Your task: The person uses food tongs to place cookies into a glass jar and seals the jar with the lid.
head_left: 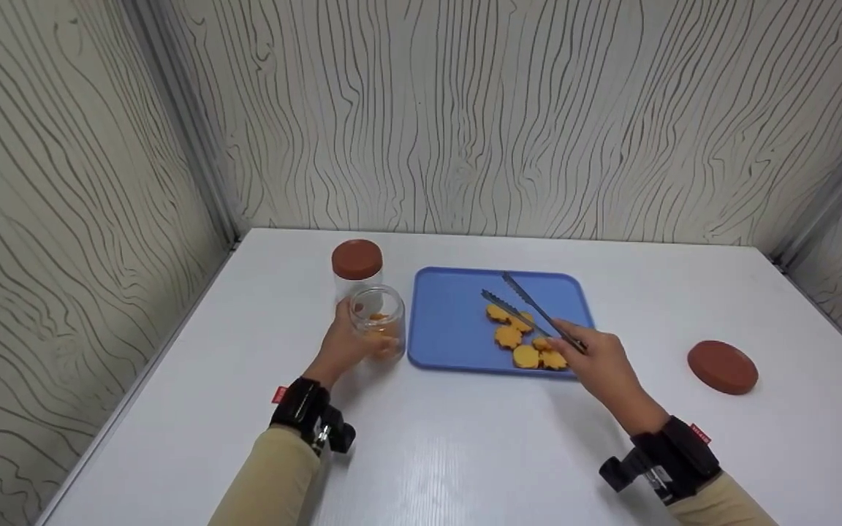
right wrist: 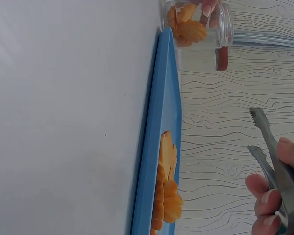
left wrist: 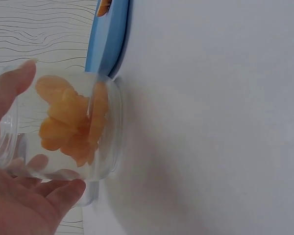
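Pale wall patterned with dark wavy grain, and before it a glossy white table. On it, left of centre, just beside the left edge of a blue tray: a jar, clear, lidless, mouth up, round-shouldered, with a smooth rim. Clasped by the left hand, thumb on one side, fingers on the other, their tips partly visible through the glass. Base close to the table; contact hard to confirm. Inside, a small heap of orange pieces, scalloped like flowers, slightly translucent through the glass, one lying nearly flat along the bottom, others leaning over one another at mixed angles, with bare glass above. On the tray, toward its near right part, a loose cluster of about six more pieces, mustard-orange from above, mostly lobed at the edge, some overlapping. Above the cluster, gripped by the right hand with thumb opposite curled fingers: tongs, grey metal, with toothed tips spread apart and pointing toward the tray's far side. Directly behind the open jar, a second jar, clear too, capped in matte red-brown. Well apart at far right, lying on the table, a round lid of the same red-brown.
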The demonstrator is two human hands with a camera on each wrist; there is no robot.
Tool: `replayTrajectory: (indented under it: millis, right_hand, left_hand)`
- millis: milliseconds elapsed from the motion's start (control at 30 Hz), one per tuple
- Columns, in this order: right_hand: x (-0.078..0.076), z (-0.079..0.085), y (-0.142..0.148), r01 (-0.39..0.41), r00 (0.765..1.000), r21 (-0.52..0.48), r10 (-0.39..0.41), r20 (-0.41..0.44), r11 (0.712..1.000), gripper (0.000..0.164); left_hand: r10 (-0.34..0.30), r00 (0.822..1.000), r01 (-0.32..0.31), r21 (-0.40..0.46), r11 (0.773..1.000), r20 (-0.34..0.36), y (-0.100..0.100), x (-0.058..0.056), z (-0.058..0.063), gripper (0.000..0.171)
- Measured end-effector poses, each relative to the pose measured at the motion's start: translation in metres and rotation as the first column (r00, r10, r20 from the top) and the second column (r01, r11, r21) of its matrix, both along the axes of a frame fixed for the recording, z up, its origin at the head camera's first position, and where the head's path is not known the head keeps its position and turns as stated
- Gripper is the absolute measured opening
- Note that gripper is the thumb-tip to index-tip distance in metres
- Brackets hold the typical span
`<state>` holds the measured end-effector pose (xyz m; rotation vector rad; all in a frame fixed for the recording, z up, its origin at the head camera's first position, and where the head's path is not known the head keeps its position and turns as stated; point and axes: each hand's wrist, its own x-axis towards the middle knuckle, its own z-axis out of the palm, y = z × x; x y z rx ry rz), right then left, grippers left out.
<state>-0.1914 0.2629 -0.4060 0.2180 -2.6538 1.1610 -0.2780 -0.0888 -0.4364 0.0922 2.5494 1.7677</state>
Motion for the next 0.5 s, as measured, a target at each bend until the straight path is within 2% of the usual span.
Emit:
replayTrajectory:
  millis: [233,500]
  right_hand:
    - [-0.002,-0.0037,0.0022,-0.007,1.0,0.01,0.007,0.003,1.0,0.04]
    - [-0.0037,-0.0086,0.0046,-0.004,1.0,0.038,0.004,-0.006,0.999,0.039]
  left_hand:
    - [0.007,0.999,-0.006,-0.019,1.0,0.035,-0.0011,-0.0016,0.0002,0.108]
    - [0.006,1.0,-0.006,-0.019,1.0,0.019,-0.0009,-0.0007,-0.001,0.108]
